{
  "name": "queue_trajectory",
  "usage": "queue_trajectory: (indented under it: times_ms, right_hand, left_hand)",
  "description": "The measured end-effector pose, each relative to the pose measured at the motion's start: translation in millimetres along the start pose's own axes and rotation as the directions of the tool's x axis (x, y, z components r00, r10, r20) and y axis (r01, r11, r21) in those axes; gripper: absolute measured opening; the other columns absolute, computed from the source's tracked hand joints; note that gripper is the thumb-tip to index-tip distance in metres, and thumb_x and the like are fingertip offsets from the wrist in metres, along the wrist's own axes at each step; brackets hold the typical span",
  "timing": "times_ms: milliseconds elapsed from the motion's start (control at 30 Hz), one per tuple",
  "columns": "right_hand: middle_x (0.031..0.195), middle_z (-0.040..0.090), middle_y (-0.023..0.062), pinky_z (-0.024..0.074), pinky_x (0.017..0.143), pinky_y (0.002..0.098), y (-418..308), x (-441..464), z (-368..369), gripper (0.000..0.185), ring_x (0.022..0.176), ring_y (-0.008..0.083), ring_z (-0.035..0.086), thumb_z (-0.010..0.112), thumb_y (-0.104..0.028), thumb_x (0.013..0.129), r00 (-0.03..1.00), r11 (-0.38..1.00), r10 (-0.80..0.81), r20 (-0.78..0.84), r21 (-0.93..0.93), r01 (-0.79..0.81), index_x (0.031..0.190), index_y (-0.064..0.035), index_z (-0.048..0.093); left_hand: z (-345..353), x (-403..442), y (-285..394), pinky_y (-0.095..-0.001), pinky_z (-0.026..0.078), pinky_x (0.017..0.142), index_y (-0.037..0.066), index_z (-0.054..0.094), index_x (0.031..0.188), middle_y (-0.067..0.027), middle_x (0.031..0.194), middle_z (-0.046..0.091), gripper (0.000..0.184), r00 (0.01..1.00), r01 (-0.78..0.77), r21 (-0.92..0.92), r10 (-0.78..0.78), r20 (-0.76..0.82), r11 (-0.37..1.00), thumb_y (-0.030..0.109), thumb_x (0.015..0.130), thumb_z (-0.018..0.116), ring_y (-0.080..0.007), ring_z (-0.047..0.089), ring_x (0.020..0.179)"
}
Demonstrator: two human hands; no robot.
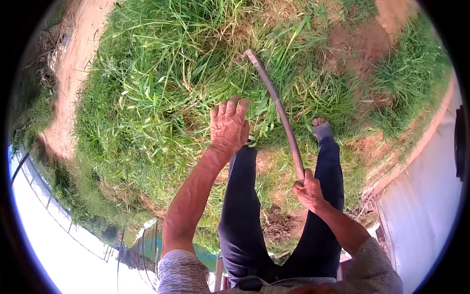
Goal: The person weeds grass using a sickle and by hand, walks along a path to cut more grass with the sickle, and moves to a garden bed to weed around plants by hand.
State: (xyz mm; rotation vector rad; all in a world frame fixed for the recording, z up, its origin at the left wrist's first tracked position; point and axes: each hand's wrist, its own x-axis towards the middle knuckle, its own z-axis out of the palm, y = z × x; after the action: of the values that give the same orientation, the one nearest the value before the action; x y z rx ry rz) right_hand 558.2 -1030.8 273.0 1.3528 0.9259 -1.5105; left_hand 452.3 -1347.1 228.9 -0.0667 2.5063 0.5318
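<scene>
My right hand is wrapped round the lower end of a long, curved wooden stick. The stick slants up and to the left over the grass, and its blunt far end shows a paler tip. My left hand, back upward, is held out over tall green grass to the left of the stick, apart from it. Its fingers are side by side and slightly bent, with nothing visible in them. The palm is hidden.
My legs in dark trousers stand apart, one sandalled foot on the grass. Bare reddish soil shows at the upper right. A dirt path runs along the left. A pale sheeted structure borders the right.
</scene>
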Motion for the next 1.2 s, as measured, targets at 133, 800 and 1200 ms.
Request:
queue_trajectory:
  times_ms: [133,800,1200]
  right_hand:
    - [0.055,0.045,0.0119,0.0392,0.044,0.0381,-60.4,-10.6,26.6,0.019,0.043,0.0222,0.045,0.056,-0.012,0.084,0.697,0.031,-0.674,0.244,-0.934,0.356,0.088,-0.003,0.039]
    - [0.063,0.052,0.0208,0.0432,0.051,0.043,-147.8,2.9,-17.5,0.021,0.051,0.0387,0.051,0.056,-0.005,0.082,0.657,0.06,-0.744,0.119,-0.968,0.244,0.098,-0.0019,0.043]
    - [0.07,0.036,0.0035,0.0317,0.046,0.0265,-1.1,32.2,-47.2,0.028,0.051,0.0127,0.036,0.064,0.002,0.078,0.879,0.399,-0.341,0.332,-0.796,0.455,0.089,-0.0082,0.041]
  left_hand:
    - [59.7,92.3,1.1,-0.054,0.029,0.108,0.008,0.022,0.15,-0.0201,0.15,0.03,0.091,0.944,0.243,-0.139,-0.267,-0.193,0.96,0.025,0.076,0.072,-0.0389,0.035,0.135]
    - [-14.8,37.1,-132.2,-0.0416,0.05,0.059,0.005,0.055,0.093,-0.014,0.068,0.064,0.011,0.957,0.103,0.385,-0.196,0.212,0.917,0.011,0.093,0.046,-0.0256,0.063,0.06]
    - [-21.5,-3.2,-164.8,-0.0456,0.054,0.069,0.007,0.049,0.099,-0.0181,0.081,0.069,0.009,0.834,0.32,0.458,-0.476,0.279,0.829,0.014,0.093,0.05,-0.0321,0.069,0.074]
